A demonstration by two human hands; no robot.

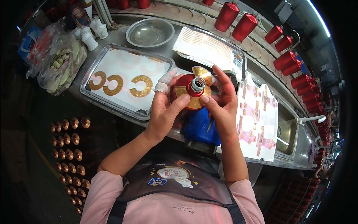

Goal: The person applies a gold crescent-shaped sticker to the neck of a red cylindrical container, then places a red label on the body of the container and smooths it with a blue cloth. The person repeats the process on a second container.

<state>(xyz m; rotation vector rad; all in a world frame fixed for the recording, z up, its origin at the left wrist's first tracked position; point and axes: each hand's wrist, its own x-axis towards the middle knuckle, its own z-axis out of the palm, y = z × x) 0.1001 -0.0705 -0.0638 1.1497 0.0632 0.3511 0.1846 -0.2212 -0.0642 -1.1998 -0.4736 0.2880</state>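
A red bottle (181,81) is held between my two hands, its open threaded metal neck (197,84) turned up toward me. Around the neck, a gold C-shaped decal (194,103) lies against the shoulder, while one end of it stands up off the surface on the far side. My left hand (164,110) grips the bottle's left side, thumb on the decal; white coverings wrap some of its fingertips. From the right, my right hand (225,108) closes round the bottle, its thumb also pressing the decal and its index finger raised. The bottle's lower body is hidden.
Gold C-shaped decals (141,86) lie on a white sheet in a tray (86,89). Behind are a metal bowl (150,33) and stacked sheets (201,44). Right: a patterned decal sheet (257,119) and a sink (287,128). Red bottles (245,27) line the back; gold-topped ones stand lower left.
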